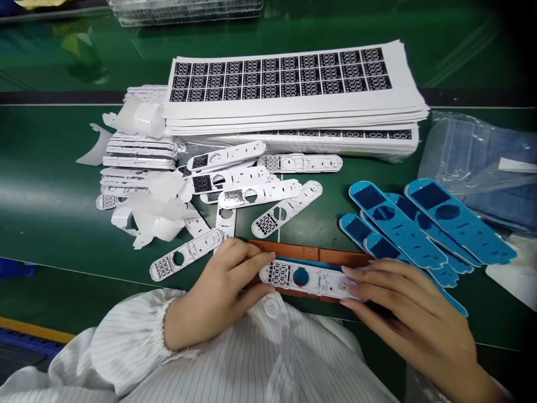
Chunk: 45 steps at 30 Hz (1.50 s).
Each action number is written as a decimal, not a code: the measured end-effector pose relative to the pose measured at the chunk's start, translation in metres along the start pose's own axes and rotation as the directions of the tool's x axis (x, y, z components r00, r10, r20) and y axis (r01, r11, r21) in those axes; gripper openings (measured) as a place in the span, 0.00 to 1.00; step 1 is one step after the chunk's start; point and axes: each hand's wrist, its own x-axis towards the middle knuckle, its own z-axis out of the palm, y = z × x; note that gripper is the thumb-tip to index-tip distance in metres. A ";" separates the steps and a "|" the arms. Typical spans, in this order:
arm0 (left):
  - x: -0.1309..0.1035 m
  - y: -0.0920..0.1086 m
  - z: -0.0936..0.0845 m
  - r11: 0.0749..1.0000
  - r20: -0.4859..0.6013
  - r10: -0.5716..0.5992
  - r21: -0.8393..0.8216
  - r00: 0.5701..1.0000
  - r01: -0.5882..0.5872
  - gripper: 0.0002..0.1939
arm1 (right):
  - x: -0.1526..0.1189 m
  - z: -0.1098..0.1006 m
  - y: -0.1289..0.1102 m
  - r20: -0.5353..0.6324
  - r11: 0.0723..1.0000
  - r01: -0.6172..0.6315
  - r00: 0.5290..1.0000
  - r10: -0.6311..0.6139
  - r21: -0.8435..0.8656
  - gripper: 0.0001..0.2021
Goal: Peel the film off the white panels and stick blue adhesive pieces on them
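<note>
A long white plastic panel (311,280) with a grid of display-segment slots and a round hole lies level in front of me, between my hands. My left hand (226,285) is closed, thumb and forefinger at the panel's left end. On its right end, my right hand (413,308) grips with thumb and fingers, hiding that end. Blue shows along the panel's far edge and through its round hole. Beneath it is an orange-brown holder (316,253), mostly covered. Several blue-filmed panels (396,224) lie fanned out beyond my right hand.
Loose white panels (287,210) lie scattered ahead, near peeled translucent film scraps (155,210) and stacked white panels (140,151). Farther back are printed sheets with black display labels (277,78). A clear bag with blue contents (478,162) is at right, on the green table (46,162).
</note>
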 end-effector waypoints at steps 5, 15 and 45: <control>-0.001 -0.005 0.013 0.985 -0.038 0.052 0.168 0.998 -0.045 0.16 | -0.004 0.006 0.003 0.007 0.999 -0.030 1.000 0.030 0.014 0.03; -0.003 -0.007 0.017 0.986 -0.036 0.021 0.164 0.999 -0.015 0.17 | -0.007 0.010 0.003 -0.004 0.994 -0.087 0.996 0.088 0.059 0.04; 0.004 -0.005 0.011 0.969 0.043 0.026 0.246 0.999 -0.036 0.14 | -0.013 0.015 0.002 -0.079 0.929 -0.297 0.944 0.321 0.219 0.19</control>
